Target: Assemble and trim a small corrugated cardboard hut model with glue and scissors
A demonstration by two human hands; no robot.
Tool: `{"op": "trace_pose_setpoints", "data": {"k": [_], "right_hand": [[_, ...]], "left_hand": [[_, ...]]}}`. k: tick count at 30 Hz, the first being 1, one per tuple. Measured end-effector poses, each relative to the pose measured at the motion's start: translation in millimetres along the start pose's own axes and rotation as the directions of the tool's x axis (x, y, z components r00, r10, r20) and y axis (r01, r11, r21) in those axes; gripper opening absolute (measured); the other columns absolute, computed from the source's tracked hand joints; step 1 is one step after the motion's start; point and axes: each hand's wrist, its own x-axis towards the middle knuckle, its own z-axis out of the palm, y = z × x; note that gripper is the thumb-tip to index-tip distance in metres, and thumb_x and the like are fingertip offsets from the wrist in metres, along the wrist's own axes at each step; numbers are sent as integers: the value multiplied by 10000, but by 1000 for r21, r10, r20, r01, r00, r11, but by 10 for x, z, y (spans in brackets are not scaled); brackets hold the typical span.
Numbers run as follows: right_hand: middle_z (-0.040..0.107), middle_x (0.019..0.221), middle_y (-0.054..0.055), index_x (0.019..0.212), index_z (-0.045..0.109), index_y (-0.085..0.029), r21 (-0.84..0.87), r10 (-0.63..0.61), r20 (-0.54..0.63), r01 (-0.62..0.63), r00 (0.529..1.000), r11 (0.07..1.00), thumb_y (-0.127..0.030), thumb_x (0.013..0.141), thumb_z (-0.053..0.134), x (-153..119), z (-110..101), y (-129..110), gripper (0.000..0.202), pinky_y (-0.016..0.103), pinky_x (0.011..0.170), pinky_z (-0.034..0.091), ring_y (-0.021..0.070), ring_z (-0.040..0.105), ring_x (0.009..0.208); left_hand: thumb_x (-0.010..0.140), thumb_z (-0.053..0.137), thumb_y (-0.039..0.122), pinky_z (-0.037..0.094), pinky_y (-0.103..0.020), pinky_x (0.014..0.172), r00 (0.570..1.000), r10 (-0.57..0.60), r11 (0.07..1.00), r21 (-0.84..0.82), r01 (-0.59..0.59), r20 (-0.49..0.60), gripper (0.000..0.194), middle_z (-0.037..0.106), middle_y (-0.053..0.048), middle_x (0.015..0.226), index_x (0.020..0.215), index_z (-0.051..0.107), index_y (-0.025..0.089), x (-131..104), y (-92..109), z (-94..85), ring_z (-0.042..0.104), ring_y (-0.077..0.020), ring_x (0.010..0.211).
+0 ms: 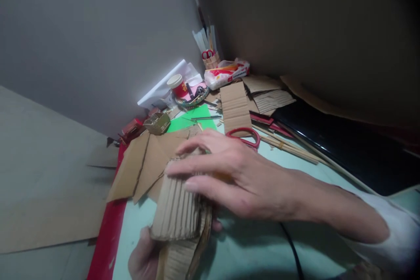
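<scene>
A ridged corrugated cardboard piece (177, 210) is held above the table's front part, made of layered cardboard with a curved lower section. My left hand (144, 253) grips it from below, its thumb at the left edge and a fingertip showing on the right. From the right, my right hand (226, 166) reaches over the top, its fingers laid along the piece's upper end. Those fingers are stretched and apart, and part of the piece under them is hidden. Just beyond this hand lie red-handled scissors (244, 132).
Flat cardboard sheets (131, 166) lie at the left by the red table edge (106, 232). Behind are green paper (183, 119), a small cardboard box (157, 122) and a lidded cup (177, 84). Wooden sticks (288, 148) and a glossy black panel (348, 144) occupy the right.
</scene>
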Motion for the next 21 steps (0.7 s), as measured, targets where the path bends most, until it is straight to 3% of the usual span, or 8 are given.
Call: {"op": "trace_pose_setpoints", "data": {"k": [3, 5, 7, 10, 12, 17, 21], "right_hand": [[680, 1295, 91, 1285, 712, -111, 36, 7, -80, -4, 997, 999, -168, 1042, 534, 1, -47, 31, 306, 349, 1102, 418, 209, 578, 1228], [668, 1333, 102, 1320, 682, -101, 35, 5, -96, -2, 995, 999, -171, 1022, 553, 3, -74, 51, 333, 368, 1119, 417, 214, 578, 1249], [650, 1372, 96, 1366, 645, -124, 37, 24, -50, -22, 998, 999, -239, 995, 643, 1, -81, 62, 389, 396, 1132, 419, 226, 559, 1282], [608, 1418, 79, 1469, 555, -194, 37, 64, 67, -67, 996, 997, -426, 901, 805, -19, -41, 61, 662, 458, 1145, 416, 266, 496, 1340], [582, 1424, 90, 1516, 510, -215, -7, 59, 114, -59, 992, 998, -464, 875, 827, -43, 10, 57, 757, 499, 1142, 407, 295, 468, 1349], [550, 1393, 114, 1496, 519, -221, -146, 22, 141, -2, 990, 989, -477, 914, 776, -102, 124, 58, 686, 496, 1031, 468, 307, 520, 1235], [558, 1304, 101, 1438, 538, -193, -157, 69, 165, -43, 984, 987, -412, 911, 773, -108, 147, 29, 617, 431, 946, 513, 270, 555, 1132]], "left_hand": [[753, 814, 527, 491, -573, 1100, 994, -102, 994, -21, 103, 46, 112, 862, 11, 895, 724, 841, 422, -10, 40, 100, 719, -382, 1158], [747, 763, 643, 524, -587, 1050, 971, -223, 975, 21, 222, 82, 309, 856, -82, 1005, 791, 863, 355, -8, 54, 167, 764, -391, 1017], [720, 746, 705, 494, -599, 1077, 955, -281, 960, 47, 278, 95, 441, 843, -141, 1055, 849, 874, 303, -3, 53, 195, 755, -414, 1041], [725, 809, 607, 405, -606, 1162, 985, -172, 985, 2, 172, 32, 312, 854, -80, 1005, 866, 873, 336, -5, 35, 107, 628, -436, 1295], [777, 795, 553, 392, -582, 1181, 997, -64, 998, -22, 64, -31, 255, 848, -54, 1063, 903, 870, 345, -21, 26, -27, 563, -414, 1379], [930, 584, 619, 403, -510, 1189, 998, -21, 995, -96, 15, -59, 476, 817, -79, 1195, 1195, 805, 291, -77, 30, -309, 615, -361, 1338], [955, 541, 633, 424, -476, 1178, 993, 7, 993, -118, -21, -117, 565, 797, -84, 1247, 1354, 713, 271, -62, 9, -280, 662, -340, 1281]]}}
